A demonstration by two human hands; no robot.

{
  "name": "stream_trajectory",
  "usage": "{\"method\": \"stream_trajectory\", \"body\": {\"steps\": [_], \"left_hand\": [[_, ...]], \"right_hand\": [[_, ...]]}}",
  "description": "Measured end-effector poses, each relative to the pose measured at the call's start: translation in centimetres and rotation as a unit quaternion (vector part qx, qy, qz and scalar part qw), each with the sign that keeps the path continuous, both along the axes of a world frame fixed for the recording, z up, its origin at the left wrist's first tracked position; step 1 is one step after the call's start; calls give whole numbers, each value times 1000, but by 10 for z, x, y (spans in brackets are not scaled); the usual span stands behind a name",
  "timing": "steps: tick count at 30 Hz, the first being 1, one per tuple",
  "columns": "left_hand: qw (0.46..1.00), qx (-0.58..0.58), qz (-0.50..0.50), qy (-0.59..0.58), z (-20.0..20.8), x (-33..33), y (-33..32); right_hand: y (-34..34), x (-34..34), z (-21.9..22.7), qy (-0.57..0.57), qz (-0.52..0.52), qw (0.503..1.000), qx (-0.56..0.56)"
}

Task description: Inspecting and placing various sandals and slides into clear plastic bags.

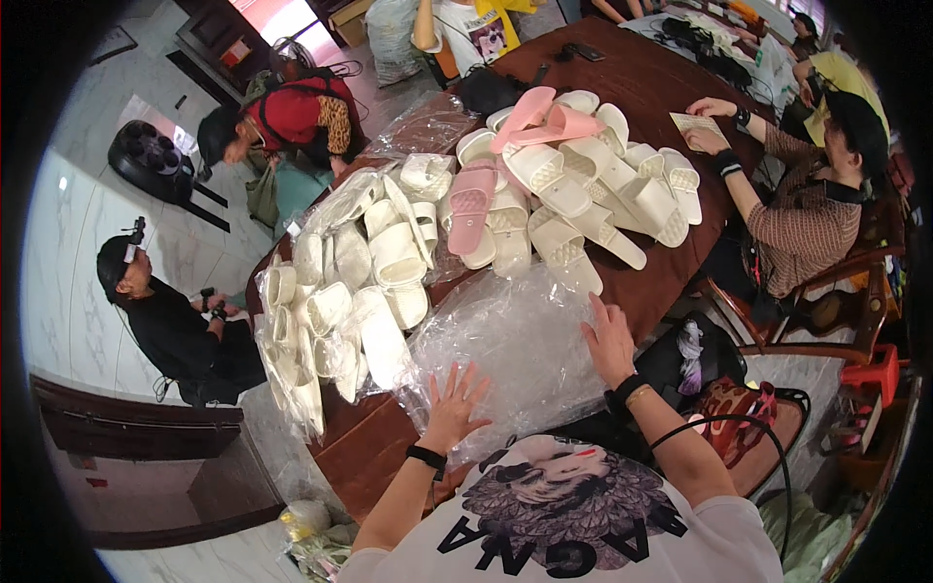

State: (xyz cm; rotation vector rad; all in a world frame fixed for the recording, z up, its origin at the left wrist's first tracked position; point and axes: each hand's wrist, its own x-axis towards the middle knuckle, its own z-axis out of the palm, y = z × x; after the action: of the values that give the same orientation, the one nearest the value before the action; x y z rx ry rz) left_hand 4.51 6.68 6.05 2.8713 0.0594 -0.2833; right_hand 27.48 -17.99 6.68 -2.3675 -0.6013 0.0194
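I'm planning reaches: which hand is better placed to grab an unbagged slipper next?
Probably the right hand: it is close to a cream slipper, while the left hand is farther away, by clear plastic.

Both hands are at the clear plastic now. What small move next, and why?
Probably smooth the clear plastic gently outward: it looks wrinkled, and the left hand and right hand, both open and apparently empty, are at its opposite sides.
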Motion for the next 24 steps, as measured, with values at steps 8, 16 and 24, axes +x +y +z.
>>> {"method": "stream_trajectory", "body": {"steps": [8, 16, 24], "left_hand": [[998, -22, 50, -10, -22, -9, 4], [990, -110, 70, -44, -36, -15, 35], [988, 23, 147, -47, -25, 34, 41]], "right_hand": [[25, 18, -20, -190, 200, 944, -178], [33, 35, -7, -23, 170, 953, -249], [52, 37, -20, -79, 247, 930, -261]]}}
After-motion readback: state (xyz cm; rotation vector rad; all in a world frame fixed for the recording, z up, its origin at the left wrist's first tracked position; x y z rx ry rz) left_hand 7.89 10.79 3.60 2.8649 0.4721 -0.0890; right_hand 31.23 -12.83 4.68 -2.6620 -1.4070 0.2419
